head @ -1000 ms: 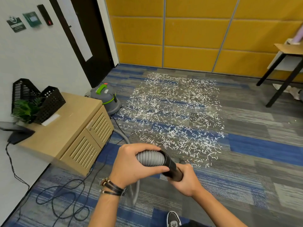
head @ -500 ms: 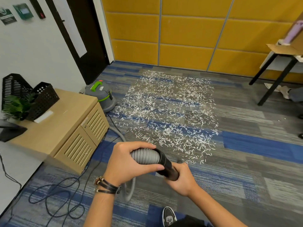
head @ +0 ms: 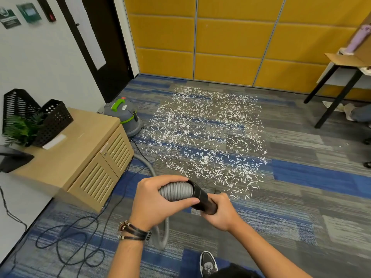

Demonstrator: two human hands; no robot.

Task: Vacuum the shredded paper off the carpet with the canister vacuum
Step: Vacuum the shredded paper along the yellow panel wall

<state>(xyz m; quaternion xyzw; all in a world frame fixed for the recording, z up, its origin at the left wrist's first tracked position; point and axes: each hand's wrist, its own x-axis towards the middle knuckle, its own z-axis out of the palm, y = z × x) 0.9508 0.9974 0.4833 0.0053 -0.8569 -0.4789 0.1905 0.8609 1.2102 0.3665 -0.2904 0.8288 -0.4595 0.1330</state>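
one hose [head: 176, 192] gripped, left hand [head: 158, 203], right hand [head: 220, 214]

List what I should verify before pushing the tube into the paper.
1. Left hand grip on the grey ribbed hose: ok.
2. Right hand grip on the black rigid tube: ok.
3. Tube's floor end on the blue-grey carpet: cannot tell, hidden by the hands.
4. White shredded paper ahead of the tube: ok, spread wide.
5. Grey canister vacuum with green handle running: cannot tell.
6. Loose black cable clear of the paper: ok, coiled at left.
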